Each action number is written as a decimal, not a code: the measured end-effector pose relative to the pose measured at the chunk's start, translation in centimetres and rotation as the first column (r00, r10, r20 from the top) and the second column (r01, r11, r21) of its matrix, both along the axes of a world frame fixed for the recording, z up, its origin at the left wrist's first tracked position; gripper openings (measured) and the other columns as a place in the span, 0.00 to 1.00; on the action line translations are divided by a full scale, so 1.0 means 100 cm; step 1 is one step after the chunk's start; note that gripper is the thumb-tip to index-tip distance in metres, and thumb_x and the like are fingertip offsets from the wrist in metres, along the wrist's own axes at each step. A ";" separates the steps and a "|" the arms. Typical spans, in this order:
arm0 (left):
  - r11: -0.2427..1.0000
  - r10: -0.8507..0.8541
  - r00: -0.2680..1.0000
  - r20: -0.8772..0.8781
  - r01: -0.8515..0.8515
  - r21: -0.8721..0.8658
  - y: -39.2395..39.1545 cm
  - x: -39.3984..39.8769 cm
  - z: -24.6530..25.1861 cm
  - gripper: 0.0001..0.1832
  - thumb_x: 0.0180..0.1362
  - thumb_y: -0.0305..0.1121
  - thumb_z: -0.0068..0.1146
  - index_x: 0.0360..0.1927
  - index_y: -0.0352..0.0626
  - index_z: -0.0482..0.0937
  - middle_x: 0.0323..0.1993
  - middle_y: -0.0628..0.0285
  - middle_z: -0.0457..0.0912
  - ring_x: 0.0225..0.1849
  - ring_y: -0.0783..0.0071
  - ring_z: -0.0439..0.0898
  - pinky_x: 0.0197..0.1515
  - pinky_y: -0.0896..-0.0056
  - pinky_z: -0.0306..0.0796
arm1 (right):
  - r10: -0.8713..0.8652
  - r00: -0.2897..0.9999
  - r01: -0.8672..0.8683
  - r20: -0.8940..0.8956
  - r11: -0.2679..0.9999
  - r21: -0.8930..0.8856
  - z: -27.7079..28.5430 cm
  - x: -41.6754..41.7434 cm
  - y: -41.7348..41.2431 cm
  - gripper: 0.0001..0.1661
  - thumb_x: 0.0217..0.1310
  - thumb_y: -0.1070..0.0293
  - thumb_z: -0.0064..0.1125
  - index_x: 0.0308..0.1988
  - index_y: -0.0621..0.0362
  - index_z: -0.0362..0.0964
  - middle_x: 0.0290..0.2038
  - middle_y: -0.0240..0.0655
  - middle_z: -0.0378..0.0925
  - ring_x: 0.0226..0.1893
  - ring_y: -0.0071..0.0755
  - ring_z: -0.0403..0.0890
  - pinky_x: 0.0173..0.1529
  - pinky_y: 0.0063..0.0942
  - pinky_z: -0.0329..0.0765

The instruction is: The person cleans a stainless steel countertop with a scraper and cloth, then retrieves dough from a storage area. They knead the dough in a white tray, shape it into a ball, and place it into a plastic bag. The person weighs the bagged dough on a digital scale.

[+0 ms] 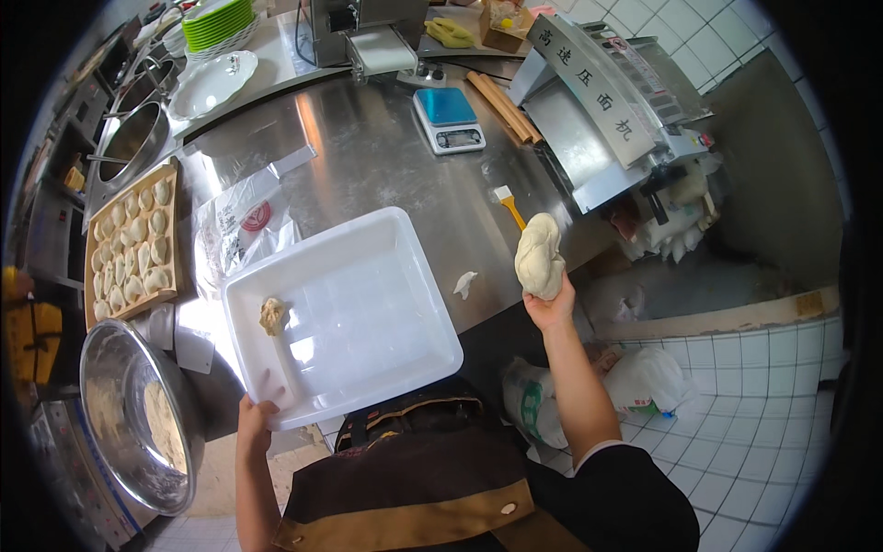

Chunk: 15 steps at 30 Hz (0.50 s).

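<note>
My right hand [552, 307] holds up a lump of pale dough [539, 259] near the steel table's right front edge. With its fingers on the near left corner of a white plastic tub [365, 324], my left hand [256, 417] grips the rim. Inside the tub, at the left, sits a small brownish lump [272, 317]. Just beyond the dough lies a brush [509, 203] with a yellow handle. A small whitish scrap [465, 283] rests on the table between the tub and the dough.
A digital scale [450, 124], wooden rolling pins [503, 109] and a dough-pressing machine [593, 103] stand at the back and right. On the left are a plastic bag [241, 221], a wooden tray [172, 276] of dumplings and a large steel bowl [138, 414]. Filled bags [648, 379] lie below right.
</note>
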<state>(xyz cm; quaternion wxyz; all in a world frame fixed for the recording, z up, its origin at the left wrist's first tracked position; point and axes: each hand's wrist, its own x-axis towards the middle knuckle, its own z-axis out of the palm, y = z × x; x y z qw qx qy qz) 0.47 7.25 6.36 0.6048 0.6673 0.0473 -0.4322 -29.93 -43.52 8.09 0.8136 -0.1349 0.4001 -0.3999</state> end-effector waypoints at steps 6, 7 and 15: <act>0.974 0.226 0.974 0.011 -0.226 0.025 -0.030 -0.056 0.006 0.46 0.40 0.17 0.41 0.73 0.31 0.63 0.66 0.48 0.69 0.63 0.51 0.75 0.51 0.54 0.77 | 0.136 0.968 -0.129 -0.211 0.991 0.047 -0.094 -0.017 -0.065 0.33 0.73 0.48 0.56 0.68 0.50 0.62 0.64 0.38 0.72 0.66 0.45 0.72 0.67 0.51 0.71; 0.971 0.240 0.971 0.020 -0.240 0.020 -0.033 -0.061 0.006 0.46 0.41 0.18 0.41 0.73 0.32 0.63 0.66 0.49 0.68 0.63 0.51 0.74 0.52 0.53 0.77 | 0.242 0.925 -0.241 -0.293 0.970 0.042 -0.099 -0.020 -0.075 0.33 0.72 0.51 0.59 0.68 0.53 0.62 0.63 0.41 0.72 0.65 0.45 0.73 0.65 0.52 0.72; 0.903 0.429 0.902 -0.037 -0.429 0.008 -0.022 -0.079 -0.012 0.44 0.42 0.17 0.43 0.72 0.36 0.63 0.62 0.50 0.71 0.62 0.50 0.74 0.55 0.44 0.78 | 0.299 0.547 -0.673 -0.782 0.713 -0.198 -0.092 -0.014 -0.126 0.42 0.54 0.52 0.78 0.60 0.60 0.67 0.54 0.44 0.79 0.55 0.41 0.80 0.58 0.37 0.78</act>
